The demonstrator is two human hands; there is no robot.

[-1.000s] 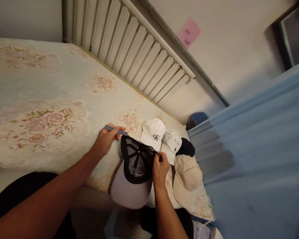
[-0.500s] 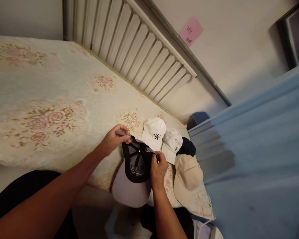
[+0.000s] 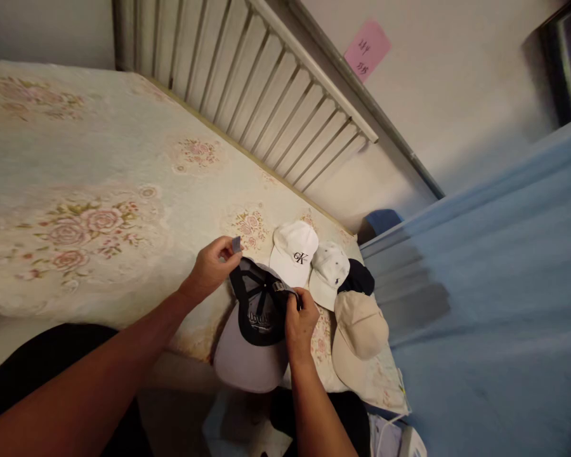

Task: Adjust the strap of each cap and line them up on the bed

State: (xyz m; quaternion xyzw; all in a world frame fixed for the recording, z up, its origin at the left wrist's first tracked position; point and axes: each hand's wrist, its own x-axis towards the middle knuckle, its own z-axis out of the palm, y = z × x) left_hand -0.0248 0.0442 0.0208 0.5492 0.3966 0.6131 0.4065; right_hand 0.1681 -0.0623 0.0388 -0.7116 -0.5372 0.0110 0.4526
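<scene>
A grey baseball cap point(image 3: 252, 363) lies upside down near the front edge of the table, its dark inside facing up and its brim toward me. My left hand point(image 3: 213, 265) is closed, pinching a small grey strap end point(image 3: 236, 244) just above the cap's back edge. Whether the strap joins the cap is hidden by my fingers. On the opposite side, my right hand point(image 3: 303, 324) grips the back rim beside the metal buckle point(image 3: 278, 287). Behind the cap sits a white cap with black letters point(image 3: 295, 247).
Further right are a white cap with a small dark logo point(image 3: 330, 270), a black cap point(image 3: 359, 278) and a beige cap point(image 3: 361, 327). The flowered tablecloth point(image 3: 137, 139) runs left. A radiator point(image 3: 266, 95) stands behind, and a blue curtain point(image 3: 485, 285) hangs at the right.
My left hand has shifted slightly left and up, and the strap end in its fingers now points upward. My right hand keeps its hold on the cap, almost unmoved.
</scene>
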